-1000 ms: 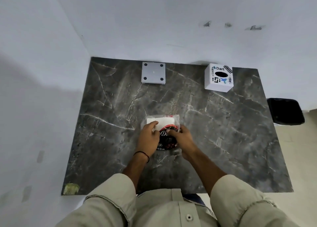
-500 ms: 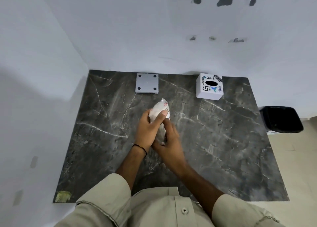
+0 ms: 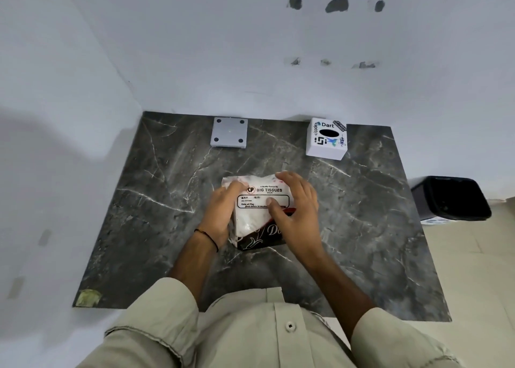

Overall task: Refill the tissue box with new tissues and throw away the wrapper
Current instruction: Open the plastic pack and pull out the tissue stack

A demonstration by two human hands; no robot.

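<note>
— Where do we find the tissue pack [image 3: 260, 209]?

— Near the middle of the dark marble tabletop [image 3: 167, 200], between both hands. Its printed label faces up at us, reading "BIG TISSUES", and its dark printed end points toward 6 o'clock.

— How does the left hand [image 3: 223, 214] grip it?

— We see it cupped against the pack's 9 o'clock side, fingers curled onto the top edge of the wrapper, closed on it rather than spread. A dark band sits on that wrist.

— And the right hand [image 3: 295, 209]?

— It lies over the 3 o'clock side, fingers fairly spread across the far corner, the thumb pressing down on the label. So both grips hold the pack, one from each side.

— Where is the tissue box [image 3: 326, 145]?

— At about 1 o'clock from the pack, well apart, by the wall; white, with stickers and a dark oval slot on top. A grey square plate [image 3: 229, 132] lies at 11 o'clock. The black bin [image 3: 451, 197] stands off the tabletop's edge at 3 o'clock.
</note>
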